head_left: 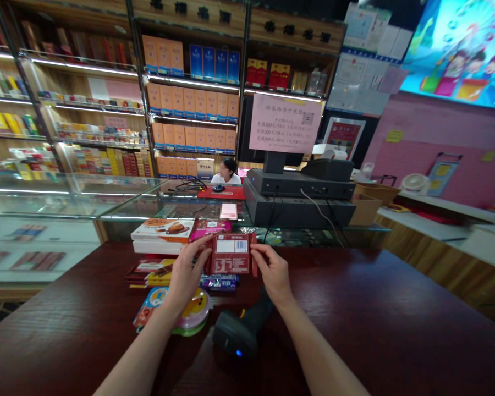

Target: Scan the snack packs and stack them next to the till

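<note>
- Gripped at both side edges is a dark red packet: left hand and right hand pinch it with thumb and fingers, at the centre of the frame, its barcode side facing the viewer.
- Lit shelves with many boxes fill the upper left and centre.
- Dark brown table covers the lower part.
- Dark till stands right of centre, pink paper on its screen.
- Black scanner, blue light on, is between the forearms, at lower centre.
- White flat boxes are stacked left of centre.
- Round plastic container lies below them, partly behind the left arm.
</note>
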Demonstrator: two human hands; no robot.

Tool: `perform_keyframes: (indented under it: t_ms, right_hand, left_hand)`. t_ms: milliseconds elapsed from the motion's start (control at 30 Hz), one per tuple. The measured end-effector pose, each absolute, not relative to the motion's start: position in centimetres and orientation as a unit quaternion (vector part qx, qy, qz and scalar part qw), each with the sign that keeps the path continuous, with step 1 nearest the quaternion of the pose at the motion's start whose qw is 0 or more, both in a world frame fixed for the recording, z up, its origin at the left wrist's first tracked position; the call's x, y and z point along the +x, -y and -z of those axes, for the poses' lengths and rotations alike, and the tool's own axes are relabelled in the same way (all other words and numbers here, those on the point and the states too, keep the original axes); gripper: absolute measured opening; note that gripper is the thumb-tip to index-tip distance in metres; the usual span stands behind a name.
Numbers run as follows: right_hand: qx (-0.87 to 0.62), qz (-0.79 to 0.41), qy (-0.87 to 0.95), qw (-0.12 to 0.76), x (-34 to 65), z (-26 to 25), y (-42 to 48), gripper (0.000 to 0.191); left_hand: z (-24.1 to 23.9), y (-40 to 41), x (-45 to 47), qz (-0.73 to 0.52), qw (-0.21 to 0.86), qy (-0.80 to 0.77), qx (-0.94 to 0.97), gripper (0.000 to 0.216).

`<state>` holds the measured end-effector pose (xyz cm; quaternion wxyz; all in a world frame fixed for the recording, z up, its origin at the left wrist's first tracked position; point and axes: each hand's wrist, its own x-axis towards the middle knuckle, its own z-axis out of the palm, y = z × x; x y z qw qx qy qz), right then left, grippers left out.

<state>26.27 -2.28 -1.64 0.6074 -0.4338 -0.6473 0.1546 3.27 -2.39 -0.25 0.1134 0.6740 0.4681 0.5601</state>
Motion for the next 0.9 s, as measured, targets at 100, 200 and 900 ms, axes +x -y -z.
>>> perform_keyframes:
  t_ms: [100, 200, 900]
  right_hand:
    - [-0.428, -0.166, 0.666, 0.589, 26.4, 1.5, 2.3, 0.023]
    - [-0.414, -0.152, 0.699, 0.562, 26.5, 1.3, 2.5, 0.039]
    - [-0.352, -0.011, 0.795, 0.495, 26.4, 1.8, 2.4, 0.070]
  left_hand:
    - [0.2, 2.3, 3.1, -0.563, 0.117, -0.471, 0.669, 0.035]
    - [0.0, 2.3, 2.9, -0.559, 0.117, -0.477, 0.668, 0.036]
    - [-0.3, 3.0, 2.4, -0.390, -0.076, -0.512, 0.761, 0.109]
